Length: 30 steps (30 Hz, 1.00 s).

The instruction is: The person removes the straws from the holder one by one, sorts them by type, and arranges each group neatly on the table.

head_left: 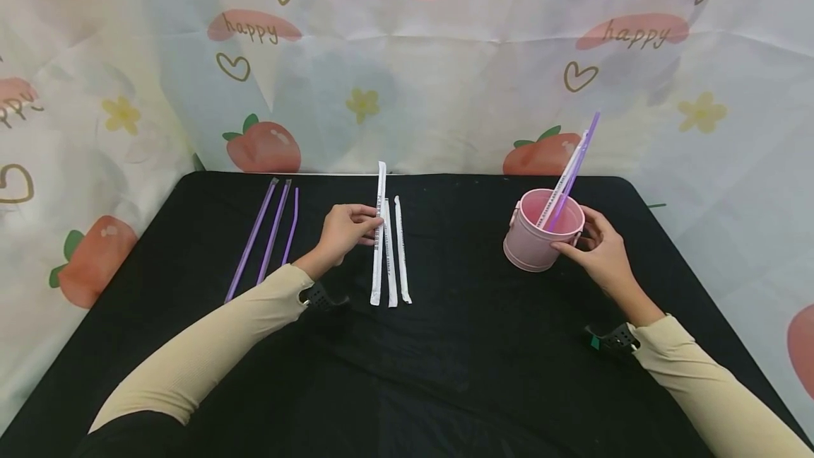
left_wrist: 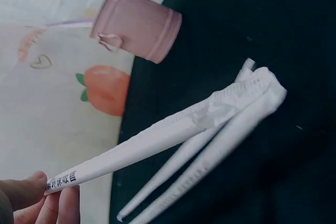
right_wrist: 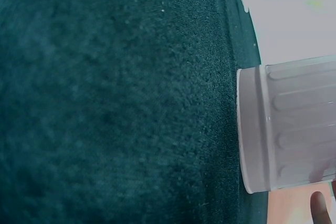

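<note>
My left hand (head_left: pixel 348 230) pinches a paper-wrapped straw (head_left: pixel 378 260) between thumb and fingers, near its upper part. In the left wrist view the wrapped straw (left_wrist: pixel 142 148) slants up from the fingertips, with printed characters near the grip. Two more white wrapped straws (head_left: pixel 402 253) lie on the black cloth just to its right. My right hand (head_left: pixel 600 246) holds the pink bucket (head_left: pixel 533 242) by its right side near the rim. Inside the bucket lean a white wrapped straw (head_left: pixel 562 179) and a purple straw (head_left: pixel 585 147). The right wrist view shows the bucket's ribbed side (right_wrist: pixel 302 124).
Several purple straws (head_left: pixel 251 239) lie left of my left hand, partly behind the sleeve. The table (head_left: pixel 445 373) is covered with black cloth. A printed curtain (head_left: pixel 432 90) with peaches and hearts hangs behind its far edge and along the sides.
</note>
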{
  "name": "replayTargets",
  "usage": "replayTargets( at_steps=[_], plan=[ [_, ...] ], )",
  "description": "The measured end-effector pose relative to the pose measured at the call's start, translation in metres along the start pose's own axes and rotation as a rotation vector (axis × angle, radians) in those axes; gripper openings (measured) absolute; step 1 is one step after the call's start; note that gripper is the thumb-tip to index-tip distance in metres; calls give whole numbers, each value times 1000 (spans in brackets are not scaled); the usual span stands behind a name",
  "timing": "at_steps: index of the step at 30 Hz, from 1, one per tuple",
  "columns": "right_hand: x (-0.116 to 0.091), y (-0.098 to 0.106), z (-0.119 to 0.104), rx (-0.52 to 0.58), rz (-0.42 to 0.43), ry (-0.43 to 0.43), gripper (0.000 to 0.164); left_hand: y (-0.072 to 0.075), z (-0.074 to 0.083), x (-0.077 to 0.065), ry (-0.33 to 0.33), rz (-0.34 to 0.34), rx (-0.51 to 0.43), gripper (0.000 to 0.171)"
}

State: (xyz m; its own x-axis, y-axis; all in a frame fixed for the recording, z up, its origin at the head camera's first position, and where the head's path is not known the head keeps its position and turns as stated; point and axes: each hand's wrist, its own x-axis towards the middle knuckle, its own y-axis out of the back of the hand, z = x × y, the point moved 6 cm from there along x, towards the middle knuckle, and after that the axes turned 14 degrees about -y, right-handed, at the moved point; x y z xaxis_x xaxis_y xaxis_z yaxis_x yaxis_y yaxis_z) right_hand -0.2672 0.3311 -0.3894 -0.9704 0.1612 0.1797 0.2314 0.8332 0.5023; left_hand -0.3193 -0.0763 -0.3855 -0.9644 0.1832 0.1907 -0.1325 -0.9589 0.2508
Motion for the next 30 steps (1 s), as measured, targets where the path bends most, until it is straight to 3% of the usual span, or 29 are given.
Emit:
replayTargets(
  at_steps=[16, 30],
  plan=[
    [-1, 0, -3, -8, -1, 8, 70, 2, -49, -5, 133, 45, 24, 27],
    [-1, 0, -2, 9, -2, 19, 69, 2, -63, -3, 166, 61, 43, 28]
  ],
)
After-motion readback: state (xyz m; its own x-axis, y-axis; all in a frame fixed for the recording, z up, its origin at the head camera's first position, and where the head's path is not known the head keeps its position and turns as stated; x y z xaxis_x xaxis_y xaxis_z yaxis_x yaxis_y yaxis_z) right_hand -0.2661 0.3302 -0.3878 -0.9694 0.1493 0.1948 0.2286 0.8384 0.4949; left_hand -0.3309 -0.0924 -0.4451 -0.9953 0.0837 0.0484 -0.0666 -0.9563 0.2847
